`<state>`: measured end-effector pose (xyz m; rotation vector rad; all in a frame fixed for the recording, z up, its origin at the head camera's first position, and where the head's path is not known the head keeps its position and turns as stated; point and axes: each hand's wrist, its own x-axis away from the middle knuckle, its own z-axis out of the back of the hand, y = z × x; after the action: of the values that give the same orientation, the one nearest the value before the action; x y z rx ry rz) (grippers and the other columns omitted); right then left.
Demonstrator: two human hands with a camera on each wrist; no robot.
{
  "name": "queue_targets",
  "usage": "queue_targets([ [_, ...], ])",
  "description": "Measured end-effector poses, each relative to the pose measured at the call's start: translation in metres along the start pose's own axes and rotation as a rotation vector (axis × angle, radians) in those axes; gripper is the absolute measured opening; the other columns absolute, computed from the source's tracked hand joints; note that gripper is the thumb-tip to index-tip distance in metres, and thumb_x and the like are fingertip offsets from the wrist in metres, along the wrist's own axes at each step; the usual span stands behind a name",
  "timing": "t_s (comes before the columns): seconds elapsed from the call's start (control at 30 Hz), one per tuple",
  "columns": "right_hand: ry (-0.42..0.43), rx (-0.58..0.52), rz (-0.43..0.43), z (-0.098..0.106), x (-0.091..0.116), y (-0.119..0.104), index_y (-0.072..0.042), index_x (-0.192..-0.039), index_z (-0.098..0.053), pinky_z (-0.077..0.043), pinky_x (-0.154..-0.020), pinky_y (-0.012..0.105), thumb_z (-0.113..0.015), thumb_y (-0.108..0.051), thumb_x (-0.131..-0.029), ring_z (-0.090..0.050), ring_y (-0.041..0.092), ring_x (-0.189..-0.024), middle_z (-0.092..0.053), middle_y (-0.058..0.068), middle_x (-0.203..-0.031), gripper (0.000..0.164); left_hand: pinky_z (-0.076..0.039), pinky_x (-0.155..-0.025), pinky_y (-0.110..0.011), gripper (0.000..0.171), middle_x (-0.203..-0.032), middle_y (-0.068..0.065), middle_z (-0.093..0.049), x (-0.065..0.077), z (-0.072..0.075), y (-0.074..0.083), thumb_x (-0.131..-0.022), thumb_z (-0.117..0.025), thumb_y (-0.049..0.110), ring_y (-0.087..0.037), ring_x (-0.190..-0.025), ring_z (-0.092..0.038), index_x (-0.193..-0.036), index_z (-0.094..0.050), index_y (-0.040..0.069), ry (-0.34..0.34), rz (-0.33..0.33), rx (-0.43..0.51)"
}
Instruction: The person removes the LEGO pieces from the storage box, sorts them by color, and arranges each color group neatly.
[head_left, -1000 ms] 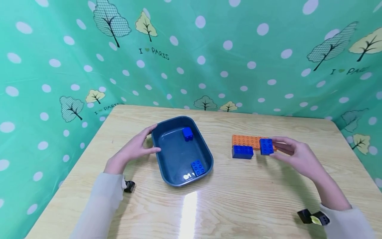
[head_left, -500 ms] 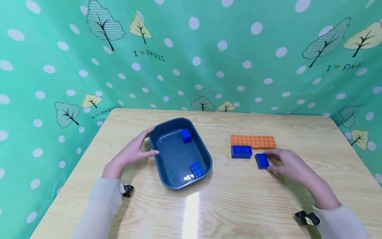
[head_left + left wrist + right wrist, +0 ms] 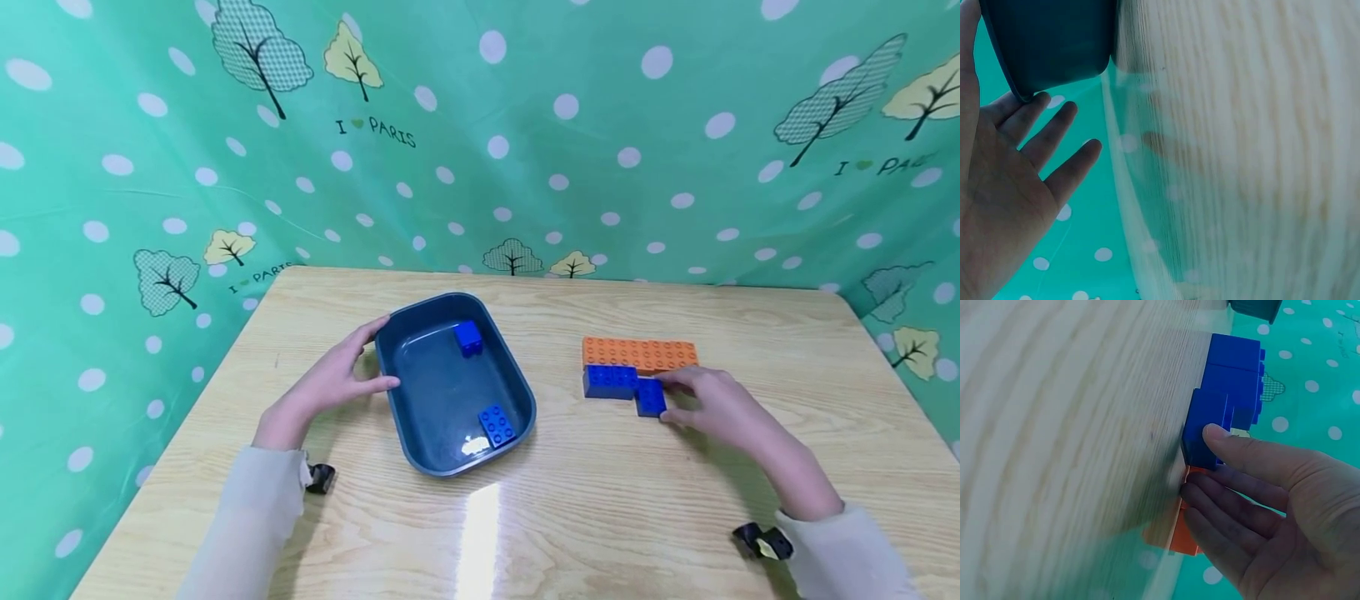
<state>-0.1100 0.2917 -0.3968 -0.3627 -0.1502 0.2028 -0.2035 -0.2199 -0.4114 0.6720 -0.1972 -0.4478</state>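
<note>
My right hand point(image 3: 723, 408) pinches a small blue toy brick point(image 3: 650, 398) between thumb and fingertips, low at the tabletop. The brick is right beside the right end of a taller blue block point(image 3: 609, 383), just in front of a flat orange studded row point(image 3: 641, 354). In the right wrist view, my thumb lies on the small brick point(image 3: 1200, 428) with the fingers behind it. My left hand point(image 3: 330, 387) rests at the left rim of a dark blue bin point(image 3: 431, 383), its fingers mostly straight. The left wrist view shows a fingertip at the bin's rim point(image 3: 1013, 81).
Inside the bin lie one blue brick point(image 3: 468, 337) near the far end and a studded blue brick point(image 3: 497, 426) at the near right corner. The wooden table point(image 3: 585, 500) meets a green dotted cloth point(image 3: 525, 167) behind and at the sides.
My right hand has lowered the small blue brick from over the orange row to the tabletop, then slid it left up to the taller blue block. The left hand has stayed at the bin.
</note>
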Motion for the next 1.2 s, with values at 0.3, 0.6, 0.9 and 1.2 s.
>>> queue_targets([
  [0.3,0.028,-0.014,-0.001,-0.005,0.001,-0.002,0.007,-0.128,-0.062,-0.05,-0.095,0.062,-0.079,-0.019,-0.084,-0.059,0.05,-0.116,-0.064,0.03,-0.124,0.054,-0.032,-0.118,-0.062,0.1,-0.165,-0.018,-0.024,0.001,-0.001,0.0,-0.086,-0.077,0.041,-0.045,-0.148,-0.03,-0.161,-0.016,0.015,-0.011,0.027,0.005],
  [0.6,0.077,-0.039,-0.001,-0.003,0.005,-0.003,0.007,-0.127,-0.062,-0.053,-0.093,0.06,-0.079,-0.02,-0.084,-0.062,0.049,-0.113,-0.064,0.03,-0.124,0.053,-0.033,-0.117,-0.063,0.1,-0.165,-0.018,-0.023,0.0,-0.001,0.002,-0.086,-0.077,0.042,-0.045,-0.148,-0.03,-0.161,-0.016,0.015,-0.01,0.039,0.006],
  [0.9,0.185,-0.115,-0.01,0.012,0.017,-0.021,0.002,-0.125,-0.065,-0.056,-0.09,0.058,-0.072,-0.014,-0.091,-0.064,0.048,-0.111,-0.067,0.026,-0.123,0.038,-0.033,-0.116,-0.064,0.1,-0.165,-0.019,-0.024,0.003,0.0,0.002,-0.086,-0.077,0.042,-0.045,-0.147,-0.031,-0.161,-0.016,0.015,-0.009,0.055,0.0],
  [1.2,0.287,-0.265,0.064,0.019,0.009,-0.058,-0.002,-0.127,-0.065,-0.057,-0.089,0.052,-0.07,-0.019,-0.094,-0.069,0.039,-0.108,-0.069,0.021,-0.122,0.038,-0.033,-0.116,-0.065,0.1,-0.165,-0.018,-0.023,0.002,-0.001,0.001,-0.086,-0.077,0.042,-0.045,-0.147,-0.031,-0.161,-0.015,0.017,-0.007,0.056,0.004],
])
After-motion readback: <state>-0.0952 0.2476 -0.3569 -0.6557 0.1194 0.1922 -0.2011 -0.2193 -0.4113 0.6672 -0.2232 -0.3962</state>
